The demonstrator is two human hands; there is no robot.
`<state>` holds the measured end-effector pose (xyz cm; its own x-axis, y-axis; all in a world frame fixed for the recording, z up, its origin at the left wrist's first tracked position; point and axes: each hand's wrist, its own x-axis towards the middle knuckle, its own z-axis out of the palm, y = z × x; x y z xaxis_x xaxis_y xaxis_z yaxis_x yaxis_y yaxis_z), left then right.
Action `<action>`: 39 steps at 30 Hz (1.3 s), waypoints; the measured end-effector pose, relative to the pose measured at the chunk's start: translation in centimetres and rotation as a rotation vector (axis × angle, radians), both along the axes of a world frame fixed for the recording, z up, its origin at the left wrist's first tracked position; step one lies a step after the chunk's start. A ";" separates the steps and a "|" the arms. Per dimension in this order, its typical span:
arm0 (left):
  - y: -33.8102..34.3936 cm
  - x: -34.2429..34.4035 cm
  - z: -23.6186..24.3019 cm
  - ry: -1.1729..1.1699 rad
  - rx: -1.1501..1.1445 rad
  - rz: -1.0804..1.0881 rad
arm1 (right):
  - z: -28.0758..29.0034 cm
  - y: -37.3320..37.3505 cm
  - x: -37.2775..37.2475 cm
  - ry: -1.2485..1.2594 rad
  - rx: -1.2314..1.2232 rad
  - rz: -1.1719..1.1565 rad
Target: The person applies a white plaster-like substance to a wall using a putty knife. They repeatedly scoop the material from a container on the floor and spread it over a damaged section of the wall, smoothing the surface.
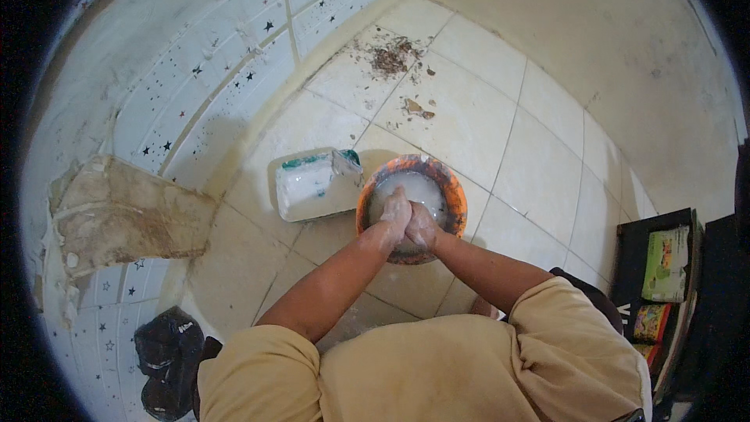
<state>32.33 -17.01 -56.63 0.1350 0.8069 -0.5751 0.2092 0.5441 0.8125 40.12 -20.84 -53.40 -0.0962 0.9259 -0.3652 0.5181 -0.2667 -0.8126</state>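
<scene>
My left hand [397, 211] and my right hand [423, 227] press together over the orange bucket [457, 191], low at its cloudy water. Both look wet and coated with whitish residue. The fingers are closed against each other, and whatever lies between the palms, if anything, is hidden. Greyish-white water [422, 188] partly fills the bucket, whose rim is smeared with dark and white marks. Just left of it sits a rectangular white container [312, 185] with green edges, coated inside with white material.
Brown debris [393, 57] and flakes [416, 109] lie on the tiled floor [461, 125] ahead. A star-patterned wall [234, 62] with a stained patch [133, 215] runs along the left. Black objects [168, 359] rest at lower left. A black box-like unit [637, 266] stands at right.
</scene>
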 end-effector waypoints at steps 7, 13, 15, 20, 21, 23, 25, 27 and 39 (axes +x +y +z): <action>-0.8 -0.7 0.8 0.504 0.608 -0.571 | -7.5 0.7 3.5 -0.676 0.120 0.343; -0.3 -2.8 0.5 0.842 0.785 -0.944 | -2.4 1.5 2.9 -0.734 0.057 0.253; -0.4 -3.2 0.7 0.906 0.859 -1.052 | -2.4 1.9 3.2 -0.896 0.159 0.461; -0.6 -3.5 0.9 0.950 1.082 -0.943 | -7.1 2.4 5.1 -0.787 0.029 0.156; -0.4 -3.5 0.9 0.924 1.001 -0.932 | -6.6 2.2 4.6 -0.774 0.057 0.159; 0.2 -3.3 1.3 0.864 0.842 -0.894 | -4.0 1.9 3.4 -0.757 0.116 0.172; 0.2 -2.8 2.0 0.861 0.853 -0.880 | -4.9 2.3 3.5 -0.774 0.036 0.175; 0.3 -2.5 2.3 0.880 0.861 -0.848 | -5.1 2.5 3.7 -0.792 -0.002 0.205; 0.9 -2.5 4.7 0.828 0.543 -0.893 | -0.5 1.7 1.5 -0.615 0.230 0.244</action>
<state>29.80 -16.11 -51.89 0.5028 0.7768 -0.3792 0.8562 -0.3874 0.3418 41.65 -19.19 -53.85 -0.1500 0.9644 -0.2177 0.9254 0.0594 -0.3744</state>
